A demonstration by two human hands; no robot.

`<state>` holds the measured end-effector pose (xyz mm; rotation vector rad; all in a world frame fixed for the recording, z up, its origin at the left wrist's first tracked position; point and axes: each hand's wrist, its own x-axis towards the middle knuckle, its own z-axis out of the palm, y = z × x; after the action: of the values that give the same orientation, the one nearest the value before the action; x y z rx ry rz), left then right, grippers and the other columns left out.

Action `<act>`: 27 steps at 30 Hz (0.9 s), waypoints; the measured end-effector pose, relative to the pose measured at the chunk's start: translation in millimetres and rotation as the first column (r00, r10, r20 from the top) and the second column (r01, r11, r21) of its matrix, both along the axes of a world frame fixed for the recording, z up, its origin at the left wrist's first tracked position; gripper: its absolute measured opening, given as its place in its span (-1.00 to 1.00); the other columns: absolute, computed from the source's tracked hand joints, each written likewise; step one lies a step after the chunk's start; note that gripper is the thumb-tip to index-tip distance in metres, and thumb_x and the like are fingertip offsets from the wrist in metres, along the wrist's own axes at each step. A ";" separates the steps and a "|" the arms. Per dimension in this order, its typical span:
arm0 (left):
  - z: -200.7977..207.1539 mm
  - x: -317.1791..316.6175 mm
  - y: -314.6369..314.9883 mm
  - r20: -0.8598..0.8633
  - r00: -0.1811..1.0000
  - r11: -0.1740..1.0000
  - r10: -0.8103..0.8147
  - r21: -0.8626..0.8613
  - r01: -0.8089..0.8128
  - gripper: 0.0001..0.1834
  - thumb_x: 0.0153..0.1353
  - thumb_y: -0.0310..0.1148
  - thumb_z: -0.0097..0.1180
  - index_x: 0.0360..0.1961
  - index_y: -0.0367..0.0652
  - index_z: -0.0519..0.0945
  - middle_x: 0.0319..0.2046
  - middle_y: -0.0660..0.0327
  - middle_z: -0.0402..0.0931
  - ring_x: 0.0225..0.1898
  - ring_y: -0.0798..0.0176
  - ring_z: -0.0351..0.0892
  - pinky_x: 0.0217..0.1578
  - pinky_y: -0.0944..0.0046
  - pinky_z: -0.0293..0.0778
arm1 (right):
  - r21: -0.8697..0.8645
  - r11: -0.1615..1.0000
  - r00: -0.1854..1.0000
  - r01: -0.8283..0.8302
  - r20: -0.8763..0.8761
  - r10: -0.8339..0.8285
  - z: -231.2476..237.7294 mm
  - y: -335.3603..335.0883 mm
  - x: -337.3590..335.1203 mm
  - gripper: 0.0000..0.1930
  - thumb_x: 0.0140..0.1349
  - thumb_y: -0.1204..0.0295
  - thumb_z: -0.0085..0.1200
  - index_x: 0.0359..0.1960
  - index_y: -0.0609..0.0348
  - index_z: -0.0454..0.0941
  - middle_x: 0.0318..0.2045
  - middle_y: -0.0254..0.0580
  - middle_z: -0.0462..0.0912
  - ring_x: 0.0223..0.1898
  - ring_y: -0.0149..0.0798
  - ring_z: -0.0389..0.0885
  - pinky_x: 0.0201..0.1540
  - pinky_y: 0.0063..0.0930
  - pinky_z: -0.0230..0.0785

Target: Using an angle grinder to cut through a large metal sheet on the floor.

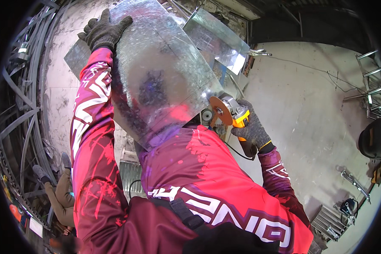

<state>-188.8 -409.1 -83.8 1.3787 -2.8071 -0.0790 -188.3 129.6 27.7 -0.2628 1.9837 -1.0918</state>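
A large shiny galvanized metal sheet lies slanted in front of me, its near corner close to my waist. Thin dark lines run across it. My left hand, in a dark grey glove, rests with fingers spread on the sheet's far left edge. My right hand, gloved the same way, is wrapped round a yellow and grey angle grinder. The grinder's brown cutting disc stands at the sheet's right edge; whether it touches is unclear. A dark cord hangs below the grinder.
Another metal sheet lies beyond, with locking pliers at its corner. Metal bars are stacked along the left. Another person's legs show at lower left. Metal tubes lie at lower right, and a tubular frame stands far right.
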 end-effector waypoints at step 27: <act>-5.7 -0.6 -4.6 0.117 0.993 0.996 -0.016 -0.086 0.026 0.06 0.13 0.64 -0.14 0.57 0.35 0.17 0.47 -0.06 0.24 0.49 -0.20 0.18 0.40 -0.43 -0.05 | 0.129 0.990 0.997 -0.050 0.061 0.042 5.2 -9.4 -11.3 -0.03 -0.16 0.57 0.46 0.38 0.07 0.24 0.12 -0.19 0.51 0.16 -0.25 0.48 0.22 -0.34 0.42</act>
<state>-189.4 -413.7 -89.5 1.3786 -2.8800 0.1264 -199.6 120.2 32.9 -0.2043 1.9779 -0.9261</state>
